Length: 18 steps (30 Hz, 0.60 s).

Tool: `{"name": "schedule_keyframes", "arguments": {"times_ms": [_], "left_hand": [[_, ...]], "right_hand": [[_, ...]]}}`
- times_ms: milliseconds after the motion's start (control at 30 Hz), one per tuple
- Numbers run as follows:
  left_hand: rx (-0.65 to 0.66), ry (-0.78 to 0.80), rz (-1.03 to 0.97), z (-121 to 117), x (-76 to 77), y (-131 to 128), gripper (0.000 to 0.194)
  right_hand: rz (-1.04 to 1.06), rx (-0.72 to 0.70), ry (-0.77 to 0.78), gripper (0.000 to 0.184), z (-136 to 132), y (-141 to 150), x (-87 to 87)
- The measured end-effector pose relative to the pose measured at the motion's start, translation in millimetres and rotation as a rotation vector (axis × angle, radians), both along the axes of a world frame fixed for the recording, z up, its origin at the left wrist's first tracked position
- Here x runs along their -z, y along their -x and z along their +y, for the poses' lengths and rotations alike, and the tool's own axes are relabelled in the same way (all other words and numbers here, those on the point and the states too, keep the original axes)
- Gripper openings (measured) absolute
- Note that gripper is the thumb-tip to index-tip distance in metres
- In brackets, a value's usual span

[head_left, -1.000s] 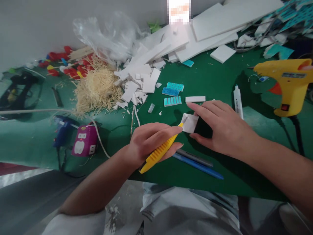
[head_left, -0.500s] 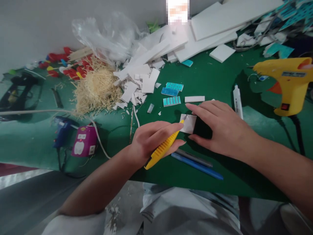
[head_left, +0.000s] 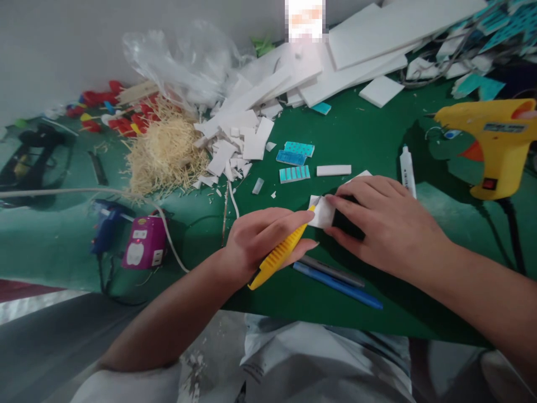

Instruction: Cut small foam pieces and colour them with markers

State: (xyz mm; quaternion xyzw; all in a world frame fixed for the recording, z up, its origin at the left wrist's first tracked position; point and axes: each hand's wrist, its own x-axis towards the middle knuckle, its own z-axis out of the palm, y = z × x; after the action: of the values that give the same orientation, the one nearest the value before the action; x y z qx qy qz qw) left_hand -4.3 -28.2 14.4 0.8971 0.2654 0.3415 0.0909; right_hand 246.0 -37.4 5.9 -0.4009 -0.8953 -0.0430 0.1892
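Note:
My left hand [head_left: 260,238] is closed around a yellow utility knife [head_left: 279,254], its blade end against the top of a small white foam block [head_left: 322,212]. My right hand [head_left: 381,224] pinches the block's right side between thumb and fingers, with the palm side in dark shadow. Just beyond the block lie a white foam strip [head_left: 334,170] and a striped turquoise piece [head_left: 294,174]. A blue pen [head_left: 339,286] and a grey pen [head_left: 331,271] rest on the near side, below my hands.
A yellow glue gun [head_left: 489,143] and a white marker [head_left: 407,170] are at the right. Foam scraps [head_left: 226,157], a heap of thin wooden sticks [head_left: 168,143] and foam sheets [head_left: 369,42] crowd the back. At left sit a purple power adapter [head_left: 145,242] and a blue glue gun [head_left: 108,224].
My right index finger has come down from near the white strip onto the block's edge. The knife and the block have shifted only slightly.

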Motion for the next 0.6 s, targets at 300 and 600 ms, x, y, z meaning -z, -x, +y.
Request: {"name": "schedule_keyframes", "arguments": {"times_ms": [300, 600], "left_hand": [[0.019, 0.029, -0.017, 0.2, 1.1, 0.2, 0.026], [0.007, -0.007, -0.048, -1.0, 4.7, -3.3, 0.027]], "right_hand": [[0.036, 0.002, 0.057, 0.034, 1.8, -4.2, 5.3], [0.036, -0.024, 0.024, 0.034, 0.9, -2.4, 5.4]]}}
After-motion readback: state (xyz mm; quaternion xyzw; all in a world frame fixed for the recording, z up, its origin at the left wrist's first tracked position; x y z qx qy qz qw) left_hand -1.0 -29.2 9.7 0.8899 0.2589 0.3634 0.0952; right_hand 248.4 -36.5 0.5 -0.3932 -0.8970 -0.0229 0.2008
